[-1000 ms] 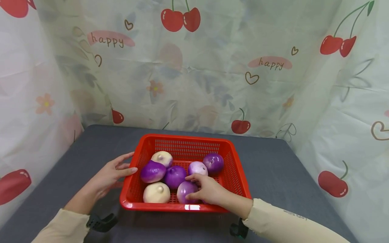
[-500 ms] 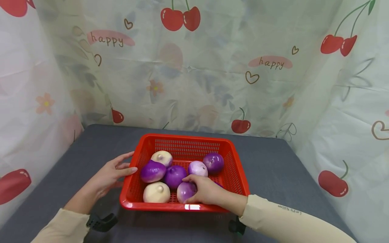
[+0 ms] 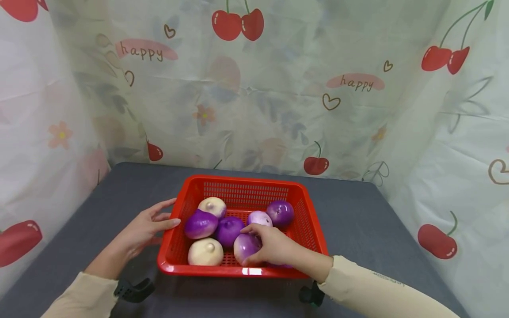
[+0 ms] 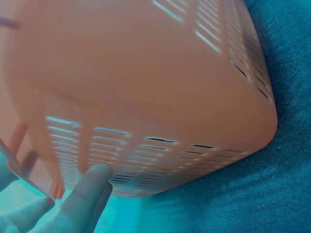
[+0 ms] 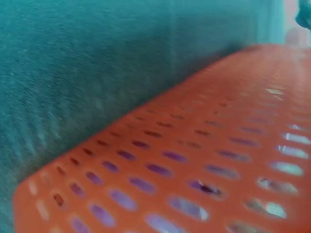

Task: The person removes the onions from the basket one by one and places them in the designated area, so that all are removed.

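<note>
A red plastic basket (image 3: 171, 247) with slotted walls stands on the dark table. My left hand (image 3: 145, 227) holds its left rim, thumb on the rim; in the left wrist view a finger (image 4: 87, 189) lies against the outer wall. Inside the basket, my right hand (image 3: 274, 245) grips a glossy purple turnip (image 3: 244, 248) near the front wall, fingers behind it and thumb in front. Left of it lie a cream turnip (image 3: 205, 251) and purple turnips (image 3: 229, 232). The right wrist view shows only the basket's slotted wall (image 5: 194, 145); the right hand is hidden there.
A pale lilac turnip (image 3: 260, 218) and a dark purple turnip (image 3: 280, 213) lie behind the right hand. Another purple piece is mostly hidden under that hand. Dark cloth covers the table (image 3: 346, 212), and a patterned curtain (image 3: 258, 101) hangs behind and at both sides.
The right hand's fingers and thumb have closed round the front turnip, which has shifted slightly up and to the right. The left hand and the basket stay in place.
</note>
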`<state>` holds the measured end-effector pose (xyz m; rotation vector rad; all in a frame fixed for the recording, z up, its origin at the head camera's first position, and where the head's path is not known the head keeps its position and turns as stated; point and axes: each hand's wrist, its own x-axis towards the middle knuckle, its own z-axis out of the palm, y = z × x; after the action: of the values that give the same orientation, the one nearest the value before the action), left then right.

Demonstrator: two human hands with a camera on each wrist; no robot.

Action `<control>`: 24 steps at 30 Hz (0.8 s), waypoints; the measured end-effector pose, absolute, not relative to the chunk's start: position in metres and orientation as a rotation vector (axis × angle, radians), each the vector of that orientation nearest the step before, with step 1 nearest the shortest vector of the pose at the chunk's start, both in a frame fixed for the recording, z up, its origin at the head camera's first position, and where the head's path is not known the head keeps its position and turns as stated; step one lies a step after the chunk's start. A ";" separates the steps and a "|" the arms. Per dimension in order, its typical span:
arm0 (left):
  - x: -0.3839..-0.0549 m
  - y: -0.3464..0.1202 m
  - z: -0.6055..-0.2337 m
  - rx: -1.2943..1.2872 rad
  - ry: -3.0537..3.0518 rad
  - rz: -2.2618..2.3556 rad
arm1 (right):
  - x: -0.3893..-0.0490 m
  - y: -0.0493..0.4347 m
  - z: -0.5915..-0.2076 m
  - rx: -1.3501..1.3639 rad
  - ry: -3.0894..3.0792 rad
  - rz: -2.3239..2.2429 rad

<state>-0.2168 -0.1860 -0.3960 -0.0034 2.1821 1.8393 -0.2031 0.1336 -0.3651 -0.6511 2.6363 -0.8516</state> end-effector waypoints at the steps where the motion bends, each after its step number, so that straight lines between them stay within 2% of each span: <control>1: -0.217 -0.186 -0.396 -0.005 2.185 1.839 | -0.203 0.135 -0.362 -0.642 2.629 -0.881; 16: -0.218 -0.185 -0.396 -0.010 2.196 1.825 | -0.212 0.192 -0.303 -0.420 2.451 -1.486; 24: -0.216 -0.185 -0.395 0.004 2.203 1.828 | -0.232 0.227 -0.301 -0.382 2.395 -1.833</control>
<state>-0.2163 -0.1854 -0.3947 0.0041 2.2025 1.8285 -0.2317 0.2268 -0.3007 -0.3819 2.3949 -1.8328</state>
